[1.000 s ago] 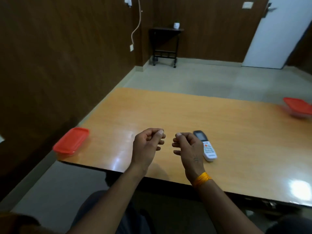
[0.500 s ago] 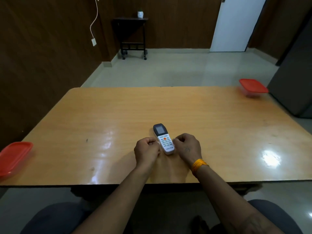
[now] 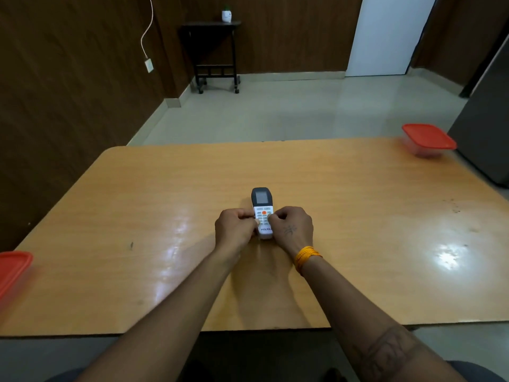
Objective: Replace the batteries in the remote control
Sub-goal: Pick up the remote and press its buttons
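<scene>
A white remote control (image 3: 262,209) with a dark screen end and an orange button lies face up on the wooden table (image 3: 358,216), screen end pointing away from me. My left hand (image 3: 236,227) grips its near left side with curled fingers. My right hand (image 3: 292,227), with an orange band on the wrist, grips its near right side. The near end of the remote is partly hidden between my hands. No batteries are in sight.
A red-lidded container (image 3: 428,140) stands at the table's far right corner. Another red-lidded container (image 3: 12,268) sits at the left edge. A dark cabinet (image 3: 490,128) stands right of the table. A small black side table (image 3: 216,53) is by the far wall.
My head has turned right and squared up to the table. Both hands, held apart beside the remote a second ago, have come down and closed on its two sides.
</scene>
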Available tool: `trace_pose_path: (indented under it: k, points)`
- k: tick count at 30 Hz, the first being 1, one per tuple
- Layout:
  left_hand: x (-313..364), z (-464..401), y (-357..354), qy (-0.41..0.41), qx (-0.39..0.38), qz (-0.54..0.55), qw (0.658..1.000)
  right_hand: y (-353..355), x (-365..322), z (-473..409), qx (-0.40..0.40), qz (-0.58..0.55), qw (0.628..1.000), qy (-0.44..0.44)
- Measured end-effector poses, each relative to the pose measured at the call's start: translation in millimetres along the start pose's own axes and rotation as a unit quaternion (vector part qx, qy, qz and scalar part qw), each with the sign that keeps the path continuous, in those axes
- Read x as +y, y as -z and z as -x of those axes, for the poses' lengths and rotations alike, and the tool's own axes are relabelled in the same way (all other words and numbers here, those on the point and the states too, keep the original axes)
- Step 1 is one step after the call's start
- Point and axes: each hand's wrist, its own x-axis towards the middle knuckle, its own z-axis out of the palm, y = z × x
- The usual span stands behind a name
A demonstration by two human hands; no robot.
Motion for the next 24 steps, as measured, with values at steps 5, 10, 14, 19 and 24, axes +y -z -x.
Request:
trace_pose_path:
  k: [5,10,14,19,24]
  points:
    - [19.4,-42.4,-0.7,0.001,0.001,-0.034,0.999,-16.1,-16.8,-31.2,0.012,0.007,1.000,-0.010]
    - [22.2,-61.4,-3.9,0.017,-0.003,-0.059,0.998,-22.8,-17.7,-44.3,0.026,0.019,0.999,-0.019]
    - [14.8,-65.7,-5.0,0.019,-0.005,-0.048,0.999,-25.3,-13.2,-44.5,0.035,0.022,0.999,-0.015]
    - [12.1,-64.7,-2.7,0.002,-0.004,-0.056,0.998,-28.5,-10.6,-45.6,0.037,0.016,0.999,-0.013]
    - [16.9,-62.6,2.1,-0.019,0.003,-0.072,0.997,-25.1,-9.9,-46.2,0.039,-0.009,0.999,-0.025]
